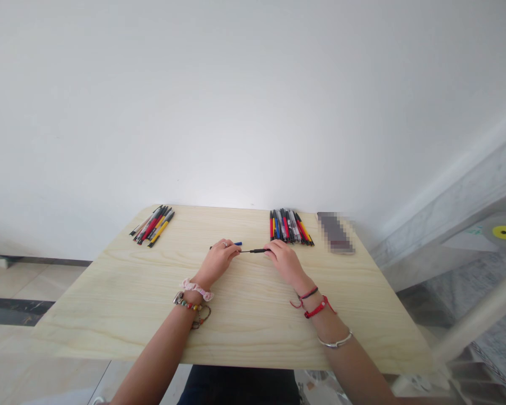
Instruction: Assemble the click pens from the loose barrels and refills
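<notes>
Pen cluster [152, 226] at far left corner of table [244, 315]. Left hand [217, 261]: fingertips pinched on left end of thin dark rod [245, 251]; blue-ended piece [238, 243] just behind. Rod and black barrel [258, 251] in line between hands, long axis roughly parallel to far edge. Right hand [285, 263] clamped on barrel's right end. Second cluster [287, 226] near far edge; pixelated flat object [335, 232] by far right corner.

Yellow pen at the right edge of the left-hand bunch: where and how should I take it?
Probably mid-barrel, coming from its right and pinching across the length: the yellow pen lies slanted, its right side exposed, while neighbouring pens crowd its left.
</notes>
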`<move>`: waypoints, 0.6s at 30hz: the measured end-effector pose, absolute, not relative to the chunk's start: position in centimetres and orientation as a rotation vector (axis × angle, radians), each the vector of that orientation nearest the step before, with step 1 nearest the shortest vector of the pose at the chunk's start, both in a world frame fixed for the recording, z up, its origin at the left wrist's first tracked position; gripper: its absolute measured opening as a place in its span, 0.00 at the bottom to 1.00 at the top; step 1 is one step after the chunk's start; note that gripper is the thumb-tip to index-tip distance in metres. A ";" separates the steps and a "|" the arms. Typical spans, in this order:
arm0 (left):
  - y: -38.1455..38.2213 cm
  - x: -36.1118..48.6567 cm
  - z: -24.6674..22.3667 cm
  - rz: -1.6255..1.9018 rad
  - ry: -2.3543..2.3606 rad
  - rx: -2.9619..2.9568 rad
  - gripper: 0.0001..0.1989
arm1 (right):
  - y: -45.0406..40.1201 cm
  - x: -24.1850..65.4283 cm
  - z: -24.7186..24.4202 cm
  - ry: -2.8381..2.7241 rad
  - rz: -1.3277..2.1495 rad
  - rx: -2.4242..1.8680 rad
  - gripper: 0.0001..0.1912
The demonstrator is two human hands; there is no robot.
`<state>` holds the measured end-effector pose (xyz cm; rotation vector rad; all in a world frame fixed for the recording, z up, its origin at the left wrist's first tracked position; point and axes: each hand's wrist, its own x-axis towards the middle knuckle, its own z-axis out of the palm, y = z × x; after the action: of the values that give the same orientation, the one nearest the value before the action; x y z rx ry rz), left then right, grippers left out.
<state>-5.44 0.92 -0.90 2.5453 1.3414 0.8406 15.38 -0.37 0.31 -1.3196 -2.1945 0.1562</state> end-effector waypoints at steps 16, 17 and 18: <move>0.4 -5.2 -0.2 1.100 1.307 2.290 0.11 | 0.2 15.0 -0.8 -1.871 0.654 -1.270 0.05; 0.4 -5.3 -0.2 1.127 1.322 2.258 0.13 | 0.3 15.0 -1.0 -1.837 0.702 -1.281 0.05; 0.5 -5.4 -0.2 1.152 1.343 2.235 0.16 | 0.4 15.0 -1.1 -1.804 0.742 -1.293 0.05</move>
<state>-5.37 0.51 -0.17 2.2353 1.3431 1.1515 15.00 0.45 -1.10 -1.2933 -1.8035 0.7423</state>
